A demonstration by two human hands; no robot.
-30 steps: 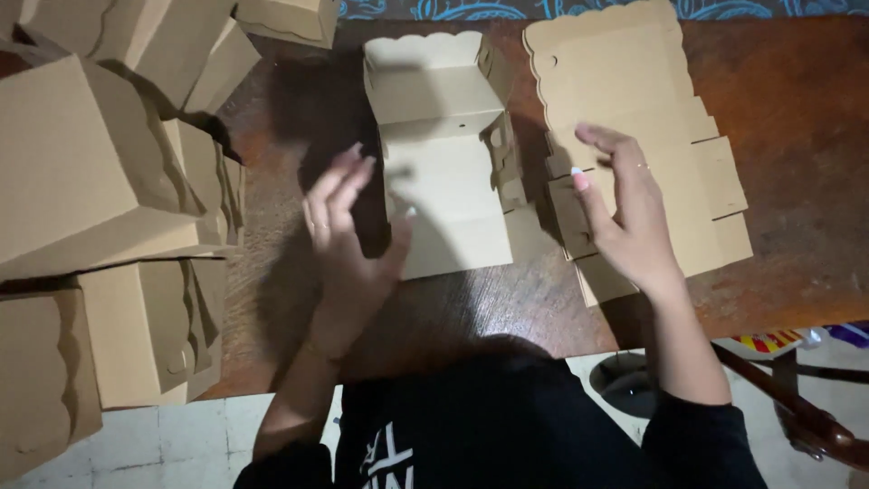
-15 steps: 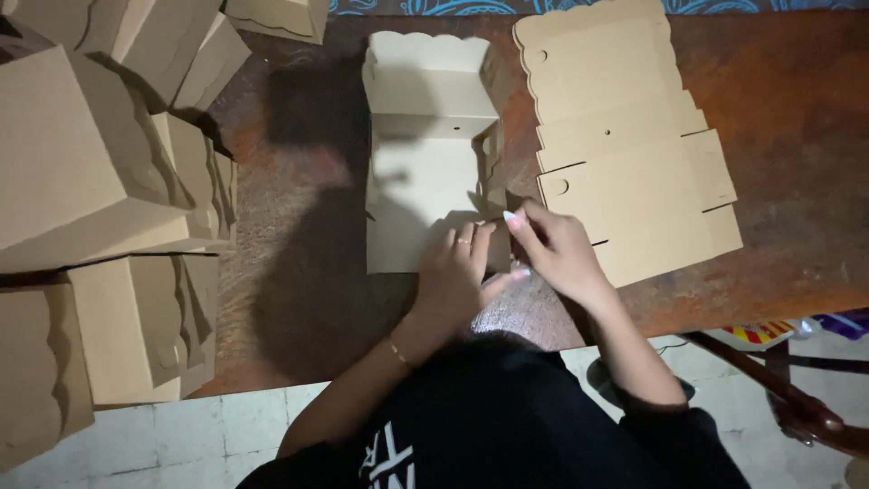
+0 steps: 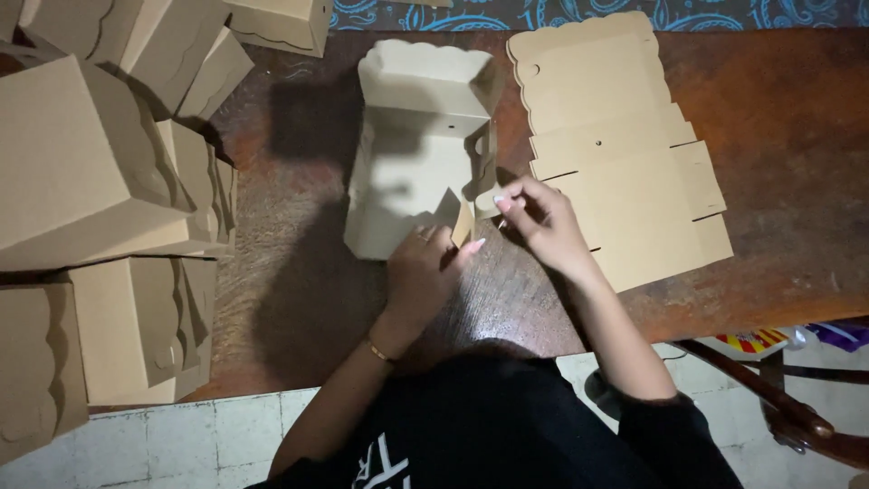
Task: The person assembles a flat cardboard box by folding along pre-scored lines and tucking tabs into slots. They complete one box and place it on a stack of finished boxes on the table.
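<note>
A tan, half-folded cardboard box (image 3: 418,154) lies on the dark wooden table (image 3: 778,100), its scalloped lid at the far end. My left hand (image 3: 425,272) presses on the box's near edge and holds up a small corner flap (image 3: 462,222). My right hand (image 3: 540,222) pinches the side flap at the box's near right corner, close beside the left hand. Right of the box lies a stack of flat, unfolded box blanks (image 3: 615,136) with scalloped edges.
Several assembled tan boxes (image 3: 100,172) are piled at the left, some over the table's edge. A patterned blue cloth (image 3: 579,14) runs along the far side. White floor tiles (image 3: 208,435) show below, and a wooden chair part (image 3: 769,398) at the lower right.
My right hand left the flat stack and came to the box's near right corner. My left hand moved onto the near edge. The box's side walls and corner flaps have been raised.
</note>
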